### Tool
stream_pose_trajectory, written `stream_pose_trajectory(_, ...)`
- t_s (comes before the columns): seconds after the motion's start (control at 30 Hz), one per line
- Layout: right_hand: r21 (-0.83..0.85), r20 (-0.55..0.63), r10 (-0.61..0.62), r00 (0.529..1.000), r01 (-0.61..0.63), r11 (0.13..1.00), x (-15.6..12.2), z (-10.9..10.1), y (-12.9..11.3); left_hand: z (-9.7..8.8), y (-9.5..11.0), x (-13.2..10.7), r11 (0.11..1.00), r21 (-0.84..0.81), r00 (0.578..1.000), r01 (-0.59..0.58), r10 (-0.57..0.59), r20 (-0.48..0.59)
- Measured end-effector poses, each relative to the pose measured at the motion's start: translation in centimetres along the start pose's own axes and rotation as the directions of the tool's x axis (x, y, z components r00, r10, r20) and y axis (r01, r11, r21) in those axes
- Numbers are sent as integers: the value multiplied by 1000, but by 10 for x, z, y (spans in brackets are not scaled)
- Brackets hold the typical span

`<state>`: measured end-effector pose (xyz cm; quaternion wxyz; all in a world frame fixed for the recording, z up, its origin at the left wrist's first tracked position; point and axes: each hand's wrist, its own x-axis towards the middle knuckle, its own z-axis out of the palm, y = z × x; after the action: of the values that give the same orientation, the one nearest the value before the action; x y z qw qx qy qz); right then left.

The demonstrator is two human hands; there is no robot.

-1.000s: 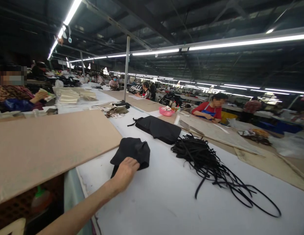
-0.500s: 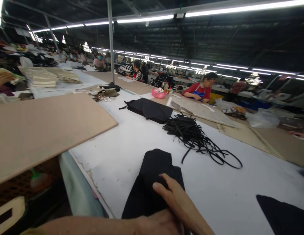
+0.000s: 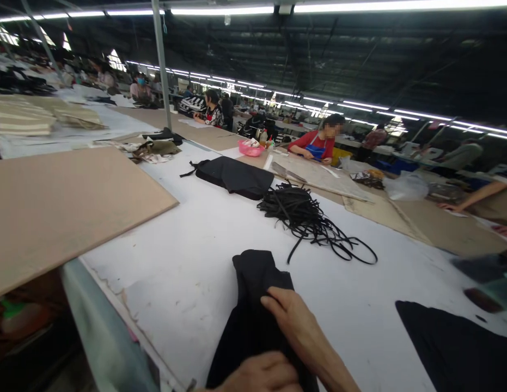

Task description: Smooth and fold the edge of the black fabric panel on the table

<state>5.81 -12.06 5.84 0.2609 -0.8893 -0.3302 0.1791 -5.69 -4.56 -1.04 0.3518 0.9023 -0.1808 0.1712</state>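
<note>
A black fabric piece [image 3: 253, 310] lies on the white tabletop in front of me, narrow at its far end and wrinkled. My right hand [image 3: 296, 318] is closed on its right edge, thumb and fingers pinching the cloth. Lower down, my left hand [image 3: 263, 374] is curled over the near part of the same piece; its fingertips are hidden and the picture cuts it off at the bottom. Beyond the hands, a heap of black strips [image 3: 292, 209] spreads loosely beside a stack of black cut pieces [image 3: 232, 175].
A tan board [image 3: 73, 201] overhangs the table on the left. Another black cloth piece [image 3: 453, 340] lies at right. Across the table are a pink basket [image 3: 250, 148], a co-worker in red [image 3: 318, 142] and another person's arm [image 3: 477, 196]. A metal post [image 3: 161, 71] rises behind.
My right hand has gone from resting with extended fingers to pinching the fabric edge. My left hand has drawn apart from it, down and left. The view has turned slightly right.
</note>
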Motion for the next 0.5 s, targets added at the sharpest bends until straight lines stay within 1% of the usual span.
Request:
stream_pose_trajectory(0.03,109,-12,12,1000,-10,994,-5,-7,8,-12,-4,-6,999,28,998,17,-15,-61)
stream_pose_trajectory(0.07,203,-11,25,1000,-23,979,-10,-12,13,-24,-8,-10,994,46,987,95,-88,-135)
stream_pose_trajectory(0.1,279,-3,37,999,-35,960,-15,-16,16,-36,-12,-11,972,40,952,230,-217,-218)
stream_pose_trajectory(0.13,334,2,48,999,-46,942,-19,-17,17,-47,-14,-10,911,-32,881,411,-406,-243)
stream_pose_trajectory(0.17,369,1,54,999,-51,928,-23,-17,15,-55,-16,-6,816,-140,791,561,-578,-202)
stream_pose_trajectory(0.2,385,-4,54,999,-48,922,-26,-14,13,-62,-17,0,708,-258,708,658,-698,-110)
stream_pose_trajectory(0.23,390,-8,42,999,-36,920,-28,-11,10,-65,-17,8,617,-381,667,688,-745,-1)
stream_pose_trajectory(0.27,391,-13,25,1000,-17,920,-31,-7,7,-66,-16,16,545,-498,668,675,-738,97)
stream_pose_trajectory(0.3,394,-16,10,1000,-3,919,-33,-4,6,-66,-15,24,487,-595,689,639,-707,161)
stream_pose_trajectory(0.33,401,-15,7,1000,-1,916,-35,-1,7,-64,-15,30,448,-663,714,600,-673,193)
stream_pose_trajectory(0.37,411,-12,18,1000,-12,912,-37,0,8,-61,-15,34,427,-698,730,575,-653,201)
stream_pose_trajectory(0.4,426,-6,41,999,-35,904,-40,0,11,-59,-16,38,421,-706,733,569,-649,203)
stream_pose_trajectory(0.5,491,40,107,993,-113,864,-51,-8,23,-53,-19,44,443,-672,727,593,-654,210)
